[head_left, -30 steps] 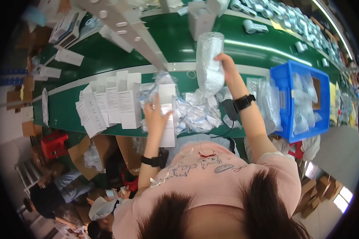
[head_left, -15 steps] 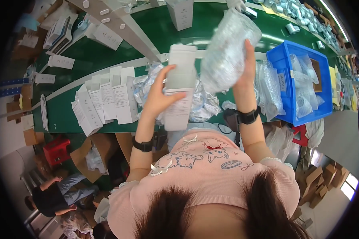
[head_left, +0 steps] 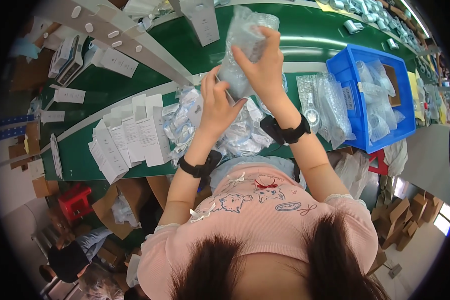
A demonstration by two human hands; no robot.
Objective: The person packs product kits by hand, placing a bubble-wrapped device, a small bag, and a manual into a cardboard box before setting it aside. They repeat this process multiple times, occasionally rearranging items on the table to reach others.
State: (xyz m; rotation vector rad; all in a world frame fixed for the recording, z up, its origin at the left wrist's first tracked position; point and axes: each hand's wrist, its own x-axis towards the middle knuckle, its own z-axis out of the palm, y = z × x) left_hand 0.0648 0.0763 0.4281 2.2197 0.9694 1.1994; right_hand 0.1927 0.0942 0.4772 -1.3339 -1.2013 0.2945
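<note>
My right hand point(head_left: 263, 65) grips a clear bubble-wrap package point(head_left: 242, 45), its fingers and thumb pressed into the upper part. What the wrap encloses is too blurred to make out. My left hand point(head_left: 217, 106) is curled round a white carton point(head_left: 195, 113), which it mostly hides. The lower end of the package meets the carton's top edge between my hands; how far inside it sits cannot be seen. Beneath my hands lies a heap of small clear plastic bags point(head_left: 245, 131) with white and silvery contents.
Several white cartons point(head_left: 135, 132) stand in a row at the left. Bubble-wrapped packages point(head_left: 330, 107) lie beside a blue bin point(head_left: 357, 142) holding more at the right. A metal post point(head_left: 135, 42) slants over the green bench point(head_left: 290, 37). Behind is a tall white box point(head_left: 202, 22).
My right hand has brought the bubble-wrap package left to the carton's top. My left hand has tilted the carton, so its long printed face no longer shows.
</note>
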